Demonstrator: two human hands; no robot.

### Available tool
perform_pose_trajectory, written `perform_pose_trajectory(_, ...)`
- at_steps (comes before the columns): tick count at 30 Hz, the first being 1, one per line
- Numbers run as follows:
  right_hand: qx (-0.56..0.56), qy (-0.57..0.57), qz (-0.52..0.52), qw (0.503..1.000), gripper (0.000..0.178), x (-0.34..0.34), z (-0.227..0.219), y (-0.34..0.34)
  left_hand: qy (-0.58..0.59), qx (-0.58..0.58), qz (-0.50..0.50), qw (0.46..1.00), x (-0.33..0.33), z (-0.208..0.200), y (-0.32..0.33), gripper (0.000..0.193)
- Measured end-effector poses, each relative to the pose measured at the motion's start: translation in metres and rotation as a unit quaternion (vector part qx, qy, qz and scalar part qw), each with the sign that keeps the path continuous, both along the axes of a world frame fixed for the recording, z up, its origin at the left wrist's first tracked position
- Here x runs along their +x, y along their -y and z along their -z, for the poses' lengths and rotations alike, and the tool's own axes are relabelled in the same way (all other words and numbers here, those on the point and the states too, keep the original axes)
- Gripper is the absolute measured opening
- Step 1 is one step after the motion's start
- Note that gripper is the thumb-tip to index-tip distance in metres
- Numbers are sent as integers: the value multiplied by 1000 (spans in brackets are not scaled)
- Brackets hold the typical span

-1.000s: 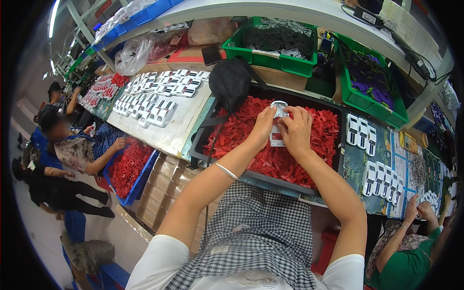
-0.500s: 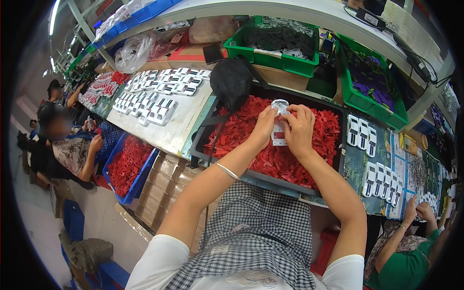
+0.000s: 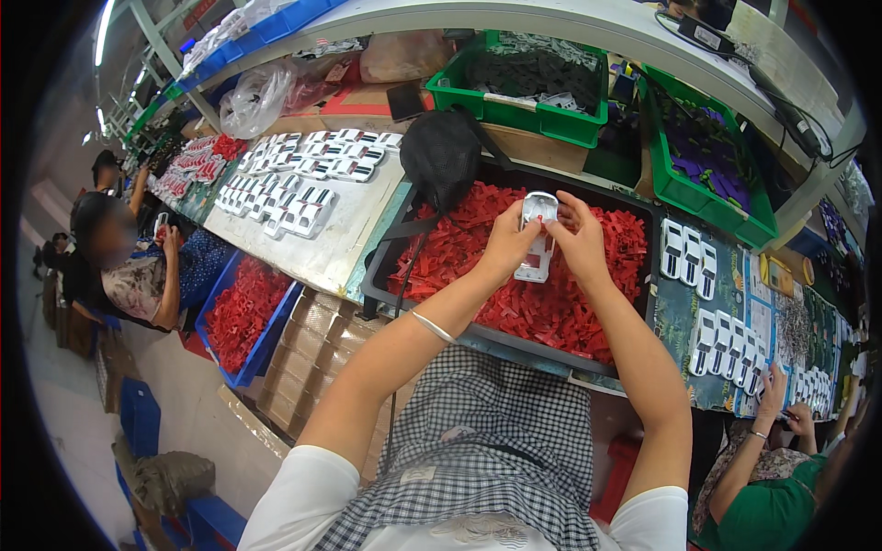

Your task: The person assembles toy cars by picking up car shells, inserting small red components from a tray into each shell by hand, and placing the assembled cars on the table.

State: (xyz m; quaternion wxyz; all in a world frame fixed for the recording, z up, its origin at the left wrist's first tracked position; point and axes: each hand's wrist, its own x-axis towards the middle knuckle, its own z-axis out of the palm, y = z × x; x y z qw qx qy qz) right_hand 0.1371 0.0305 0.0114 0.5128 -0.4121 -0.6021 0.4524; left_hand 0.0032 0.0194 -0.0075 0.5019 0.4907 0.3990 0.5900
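Currently, left hand (image 3: 508,242) grips white case (image 3: 532,270) above red strips (image 3: 611,317) in black tray (image 3: 651,275). Right hand (image 3: 582,244) works its edge; can't tell if gripping. Looks like two-handed fitting; next move calls for steady support.

No words or numbers can be read clearly. A white label (image 3: 707,38) with tiny print is stuck on a black box (image 3: 686,26) on the shelf (image 3: 570,18), at the upper right; its wording is too small to make out. On the table (image 3: 731,266) at the right lie pale printed sheets (image 3: 759,286), illegible here. A red sign (image 3: 196,14) at the upper left is too blurred to read.
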Motion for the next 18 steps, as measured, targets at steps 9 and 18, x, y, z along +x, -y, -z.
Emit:
perform_pose_trajectory(9,-14,14,-12,1000,40,7,0,-1,-129,66,-37,989,3,-3,5,21)
perform_pose_trajectory(18,-15,17,-2,1000,35,8,-2,-3,-181,79,-54,979,6,-6,4,21)
